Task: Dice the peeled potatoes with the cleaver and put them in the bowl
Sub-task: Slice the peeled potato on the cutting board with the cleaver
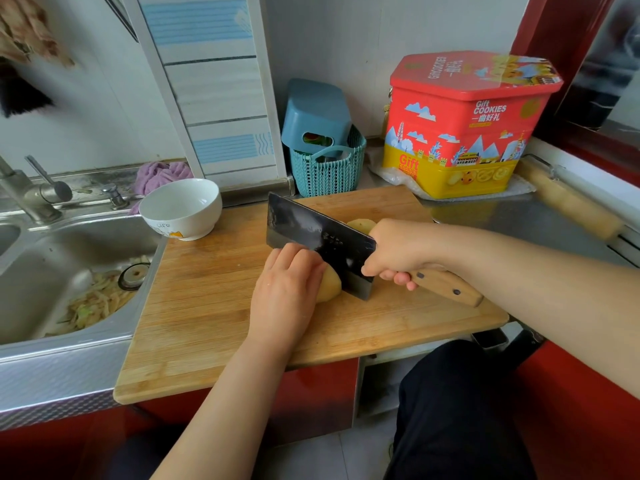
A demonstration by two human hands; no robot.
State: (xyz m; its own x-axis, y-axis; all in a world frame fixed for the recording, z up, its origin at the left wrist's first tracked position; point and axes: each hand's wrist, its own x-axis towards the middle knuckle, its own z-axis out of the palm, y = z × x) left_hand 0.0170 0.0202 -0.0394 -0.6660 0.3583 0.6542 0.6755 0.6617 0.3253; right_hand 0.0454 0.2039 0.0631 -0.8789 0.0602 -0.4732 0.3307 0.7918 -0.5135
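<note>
A peeled yellow potato (329, 287) lies on the wooden cutting board (207, 306). My left hand (285, 289) lies over it with fingers curled, holding it down. My right hand (398, 252) grips the wooden handle of a dark cleaver (318, 237). The blade stands on edge against the potato's right side, its lower corner down at the board. A second peeled potato (360, 226) shows behind the blade and my right hand. The white bowl (181, 207) sits at the board's far left corner with nothing visible in it.
A steel sink (52, 271) with peelings (97, 303) lies to the left, its tap (24, 195) behind. A teal basket (327, 171) and a red and yellow cookie tin (464, 123) stand behind the board. A rolling pin (568, 202) lies at the right.
</note>
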